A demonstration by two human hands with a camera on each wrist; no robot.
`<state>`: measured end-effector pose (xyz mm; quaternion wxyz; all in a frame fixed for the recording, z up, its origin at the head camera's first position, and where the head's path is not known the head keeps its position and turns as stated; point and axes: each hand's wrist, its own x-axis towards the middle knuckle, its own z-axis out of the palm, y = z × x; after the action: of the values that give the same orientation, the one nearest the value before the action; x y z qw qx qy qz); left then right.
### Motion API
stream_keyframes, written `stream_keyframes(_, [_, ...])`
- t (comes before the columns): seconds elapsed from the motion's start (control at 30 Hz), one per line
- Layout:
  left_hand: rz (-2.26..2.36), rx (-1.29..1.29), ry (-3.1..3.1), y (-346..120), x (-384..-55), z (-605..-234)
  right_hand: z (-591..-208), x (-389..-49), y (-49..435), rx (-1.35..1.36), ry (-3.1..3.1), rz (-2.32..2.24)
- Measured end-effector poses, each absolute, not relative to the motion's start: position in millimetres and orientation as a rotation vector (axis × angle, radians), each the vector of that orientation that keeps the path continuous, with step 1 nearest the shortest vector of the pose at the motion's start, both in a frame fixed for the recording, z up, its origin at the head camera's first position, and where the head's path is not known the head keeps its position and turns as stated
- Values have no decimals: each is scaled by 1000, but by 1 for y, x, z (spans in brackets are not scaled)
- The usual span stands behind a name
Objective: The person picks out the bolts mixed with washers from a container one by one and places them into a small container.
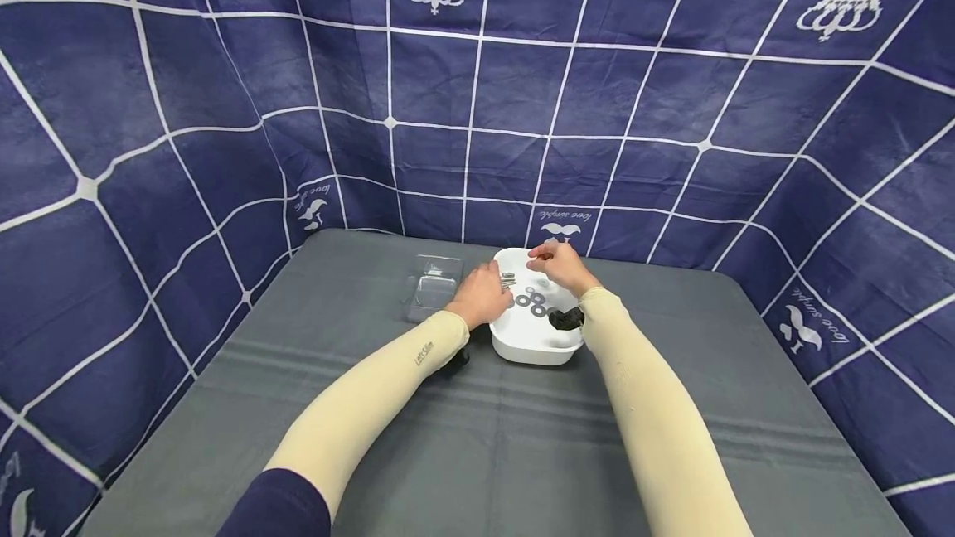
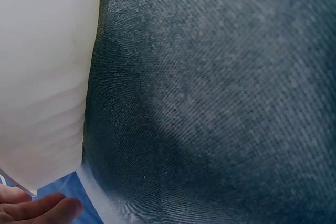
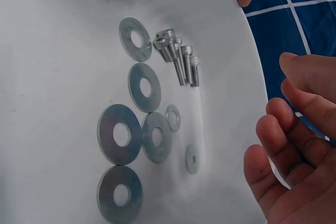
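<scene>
A white plastic basin (image 1: 533, 355) stands on the grey table. My left hand (image 1: 483, 295) grips its left rim; the right wrist view has the thumb inside the wall and a finger outside. Over the far right part of the basin is my right hand (image 1: 559, 265), fingers loosely bent. Nothing shows between them in the right wrist view. On the basin floor lie several large flat washers (image 3: 106, 135), some touching. Two smaller washers, one of them a thin ring (image 3: 170, 124), lie beside them. Several socket-head screws (image 3: 187, 66) are bunched near the left hand's thumb.
A clear plastic box (image 1: 433, 292) sits on the table just left of my left hand. A dark blue gridded curtain (image 1: 522, 156) hangs behind the table's far edge and along both sides. The grey table (image 1: 448, 454) extends toward me under both forearms.
</scene>
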<state>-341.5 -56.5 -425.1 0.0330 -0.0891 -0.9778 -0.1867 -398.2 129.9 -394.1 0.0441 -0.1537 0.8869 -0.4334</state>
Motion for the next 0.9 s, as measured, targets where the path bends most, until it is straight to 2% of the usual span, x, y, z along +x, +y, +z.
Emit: stream_keyframes(0.9, [-539,-272,-2961,-56,-346,-432,-419,-406,115,-322,2702,-1394])
